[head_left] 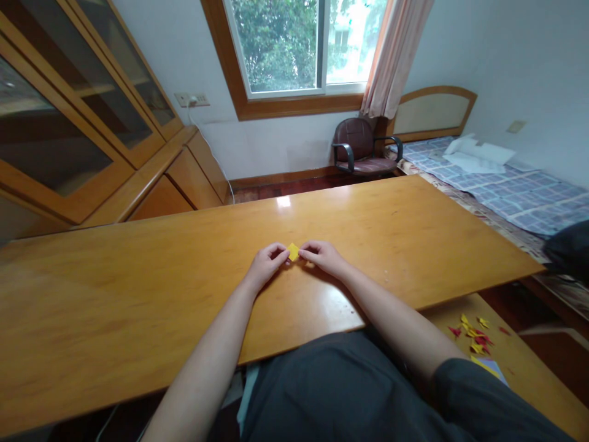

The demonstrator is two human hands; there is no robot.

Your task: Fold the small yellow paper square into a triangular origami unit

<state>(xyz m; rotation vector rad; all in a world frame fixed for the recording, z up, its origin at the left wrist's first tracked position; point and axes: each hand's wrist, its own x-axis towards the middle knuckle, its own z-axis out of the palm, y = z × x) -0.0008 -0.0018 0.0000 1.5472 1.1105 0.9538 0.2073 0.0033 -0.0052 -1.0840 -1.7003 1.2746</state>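
Observation:
A small folded square of yellow paper (293,252) is held just above the wooden desk (184,294), turned so that a corner points up. My left hand (269,264) pinches its left corner between thumb and fingers. On the opposite side, my right hand (324,256) grips the right corner in the same way. Both forearms reach in over the desk's near edge. The paper's underside and the inner folds are hidden from view.
Several yellow and red folded paper figures (476,337) lie on a lower surface at right, beside a paper stack (492,368). Beyond the desk stand a glass-door cabinet (133,147), a maroon armchair (356,144) and a bed (497,178). Tiny scraps (386,275) dot the desktop.

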